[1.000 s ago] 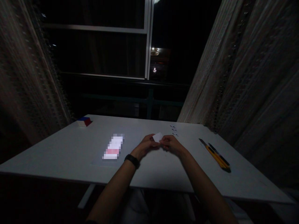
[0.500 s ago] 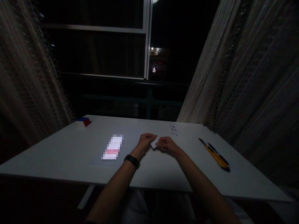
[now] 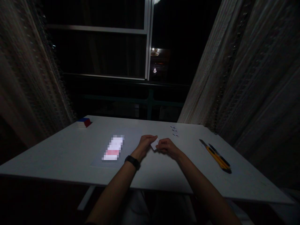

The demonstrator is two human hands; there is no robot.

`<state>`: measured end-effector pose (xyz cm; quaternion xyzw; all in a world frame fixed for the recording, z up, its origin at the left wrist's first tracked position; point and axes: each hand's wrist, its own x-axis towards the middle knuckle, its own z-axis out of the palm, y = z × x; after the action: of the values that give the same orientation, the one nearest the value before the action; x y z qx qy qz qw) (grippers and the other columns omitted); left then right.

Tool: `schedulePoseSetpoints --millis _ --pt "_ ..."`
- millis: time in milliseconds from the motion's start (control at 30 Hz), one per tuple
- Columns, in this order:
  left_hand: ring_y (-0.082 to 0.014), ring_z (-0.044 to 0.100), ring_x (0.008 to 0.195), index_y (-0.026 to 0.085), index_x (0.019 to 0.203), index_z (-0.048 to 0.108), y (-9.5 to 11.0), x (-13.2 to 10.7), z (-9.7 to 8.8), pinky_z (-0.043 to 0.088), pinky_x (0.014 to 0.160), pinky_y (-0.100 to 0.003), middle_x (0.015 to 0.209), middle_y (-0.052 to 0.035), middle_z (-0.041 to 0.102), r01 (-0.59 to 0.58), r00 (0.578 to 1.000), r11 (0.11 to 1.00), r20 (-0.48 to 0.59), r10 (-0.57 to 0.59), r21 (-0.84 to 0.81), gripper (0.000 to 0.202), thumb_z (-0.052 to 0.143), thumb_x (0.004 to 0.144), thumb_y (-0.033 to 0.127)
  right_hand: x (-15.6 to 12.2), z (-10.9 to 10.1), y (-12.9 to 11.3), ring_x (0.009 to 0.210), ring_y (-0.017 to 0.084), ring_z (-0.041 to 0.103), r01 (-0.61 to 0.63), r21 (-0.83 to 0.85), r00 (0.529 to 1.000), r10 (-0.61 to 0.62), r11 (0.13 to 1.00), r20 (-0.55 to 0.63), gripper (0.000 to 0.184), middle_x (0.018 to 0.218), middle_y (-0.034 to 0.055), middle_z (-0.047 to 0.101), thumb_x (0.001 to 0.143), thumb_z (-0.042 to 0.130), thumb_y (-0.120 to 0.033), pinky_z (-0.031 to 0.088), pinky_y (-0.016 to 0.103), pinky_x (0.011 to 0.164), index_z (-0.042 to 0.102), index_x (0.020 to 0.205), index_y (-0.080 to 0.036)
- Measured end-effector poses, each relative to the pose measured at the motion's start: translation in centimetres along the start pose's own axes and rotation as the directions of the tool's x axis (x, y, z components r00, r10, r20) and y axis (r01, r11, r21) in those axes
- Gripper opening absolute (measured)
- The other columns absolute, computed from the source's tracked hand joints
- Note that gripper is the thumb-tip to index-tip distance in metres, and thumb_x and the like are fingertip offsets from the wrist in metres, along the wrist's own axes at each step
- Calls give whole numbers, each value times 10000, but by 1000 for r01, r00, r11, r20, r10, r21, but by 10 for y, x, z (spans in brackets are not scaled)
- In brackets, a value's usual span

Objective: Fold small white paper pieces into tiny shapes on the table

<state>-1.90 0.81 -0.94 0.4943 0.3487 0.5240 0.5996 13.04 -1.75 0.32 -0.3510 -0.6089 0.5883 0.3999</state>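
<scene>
Both my hands meet over the middle of a white table [image 3: 58, 156] and pinch a small white piece of paper [image 3: 155, 144] between them. My left hand [image 3: 145, 144], with a dark watch [image 3: 132, 161] on its wrist, grips the paper's left side with curled fingers. My right hand [image 3: 167, 146] holds the right side, fingers closed. The paper is low, close to the tabletop, and mostly hidden by my fingers.
A lit phone screen [image 3: 113, 147] lies left of my hands. A red, white and blue cube [image 3: 83, 122] sits at the far left corner. A yellow utility knife [image 3: 214, 154] and a dark pen [image 3: 219, 157] lie at right. Small scraps [image 3: 174, 131] rest beyond my hands. Curtains flank a dark window.
The paper came down from a raised, tilted position to between my fingers near the tabletop, and my hands closed in together. Since half a second ago little has moved.
</scene>
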Motion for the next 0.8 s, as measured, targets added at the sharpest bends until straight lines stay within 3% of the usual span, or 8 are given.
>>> schedulePoseSetpoints --millis 167,333,467,600,733,800 --pt "-112 519 564 116 650 642 3 -2 2 365 515 -224 626 -34 592 16 999 1000 33 -15 -15 305 734 591 401 2 3 2 303 24 205 -34 173 999 40 984 -30 253 326 -100 316 557 678 -183 107 210 352 447 453 -169" --pt "-111 520 543 112 646 650 5 -3 3 371 517 -233 613 -37 602 17 999 999 40 -16 -28 313 725 594 412 2 4 3 300 19 197 -26 201 999 31 979 -23 240 330 -104 306 566 669 -175 108 202 346 453 462 -166" --pt "-121 525 542 103 627 666 10 -3 3 378 528 -246 586 -41 604 -47 992 999 -119 45 -17 293 743 556 377 4 -2 3 317 25 258 25 106 995 -14 994 -95 268 361 -88 359 603 696 -250 143 191 342 468 493 -160" --pt "-123 529 552 103 634 678 15 -3 2 383 549 -245 588 -39 616 -102 949 995 -300 94 -12 258 740 548 339 5 -6 7 325 34 335 77 7 984 -75 997 -164 308 405 -85 442 637 704 -391 188 164 336 488 623 -172" --pt "-135 548 586 99 685 692 11 -1 1 401 577 -249 635 -53 643 -150 930 989 -341 137 -14 308 726 572 383 6 3 10 391 110 545 -34 57 990 41 998 -135 415 610 -16 651 641 694 -479 350 180 347 473 875 -217" --pt "-138 557 617 99 729 702 9 1 1 411 606 -251 678 -61 660 -188 924 982 -342 174 -9 336 718 589 404 7 7 11 491 154 628 -52 118 977 75 992 -198 443 680 18 681 634 711 -459 451 221 417 488 929 -216"
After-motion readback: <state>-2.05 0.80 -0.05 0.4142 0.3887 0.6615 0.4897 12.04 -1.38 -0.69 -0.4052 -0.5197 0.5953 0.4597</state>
